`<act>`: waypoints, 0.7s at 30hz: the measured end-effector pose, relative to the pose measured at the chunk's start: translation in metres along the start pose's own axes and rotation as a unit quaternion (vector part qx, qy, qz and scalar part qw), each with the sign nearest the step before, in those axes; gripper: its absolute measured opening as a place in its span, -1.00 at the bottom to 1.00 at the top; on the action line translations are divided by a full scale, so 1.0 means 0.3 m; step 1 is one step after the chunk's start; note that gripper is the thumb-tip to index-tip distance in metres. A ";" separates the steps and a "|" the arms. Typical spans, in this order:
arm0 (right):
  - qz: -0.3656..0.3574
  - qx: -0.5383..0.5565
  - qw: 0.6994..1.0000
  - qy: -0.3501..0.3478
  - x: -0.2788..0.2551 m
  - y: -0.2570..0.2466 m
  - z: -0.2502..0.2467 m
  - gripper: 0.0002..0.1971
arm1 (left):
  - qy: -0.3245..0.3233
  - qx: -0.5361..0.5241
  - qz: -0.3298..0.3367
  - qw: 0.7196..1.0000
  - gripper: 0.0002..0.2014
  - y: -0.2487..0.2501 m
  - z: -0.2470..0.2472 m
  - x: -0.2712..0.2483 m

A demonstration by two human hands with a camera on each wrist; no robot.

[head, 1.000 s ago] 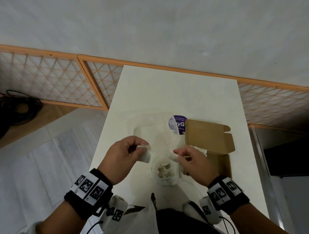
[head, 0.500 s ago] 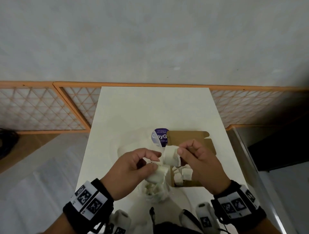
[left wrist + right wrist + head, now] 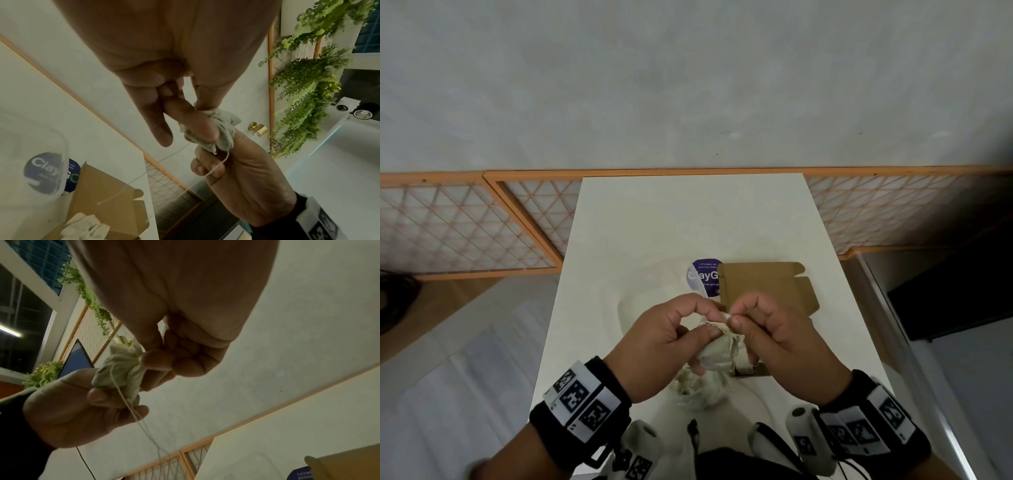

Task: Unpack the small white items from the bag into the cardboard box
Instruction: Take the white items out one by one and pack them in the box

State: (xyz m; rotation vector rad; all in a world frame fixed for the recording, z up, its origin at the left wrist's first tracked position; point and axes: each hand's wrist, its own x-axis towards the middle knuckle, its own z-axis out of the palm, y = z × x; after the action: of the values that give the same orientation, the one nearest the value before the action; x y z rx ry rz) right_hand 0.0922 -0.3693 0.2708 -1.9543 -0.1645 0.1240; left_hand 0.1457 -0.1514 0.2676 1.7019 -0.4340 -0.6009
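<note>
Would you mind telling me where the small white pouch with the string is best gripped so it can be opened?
Probably at its gathered neck. The left hand already cups the white pouch from below, and the right hand pinches the bunched top from above. The cloth is soft and crumpled, with a thin string trailing loose, so only the puckered neck offers a firm hold.

Worktop: I see a white worktop (image 3: 688, 219) — its far edge meets an orange-framed lattice panel (image 3: 465, 226).
Right of centre: an open cardboard box (image 3: 760, 284) with small white items (image 3: 84, 227) inside.
Beside it: a clear plastic lid (image 3: 41, 146) — just left, over a purple round sticker (image 3: 703, 275).
</note>
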 end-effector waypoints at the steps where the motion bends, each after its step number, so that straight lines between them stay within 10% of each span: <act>1: -0.001 -0.004 1.000 -0.006 -0.002 0.005 0.001 -0.91 | 0.002 0.002 -0.001 1.000 -0.87 -0.002 -0.002 -0.003; 21: 0.056 0.016 0.998 -0.023 0.001 0.071 0.057 -0.84 | 0.089 0.002 0.034 0.995 -0.75 -0.047 0.048 -0.004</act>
State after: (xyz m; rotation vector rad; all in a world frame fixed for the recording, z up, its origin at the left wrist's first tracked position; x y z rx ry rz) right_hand 0.0910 -0.3616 0.2447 -1.9295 -0.0839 0.2440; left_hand 0.1355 -0.1590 0.2518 1.7194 -0.3648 -0.3958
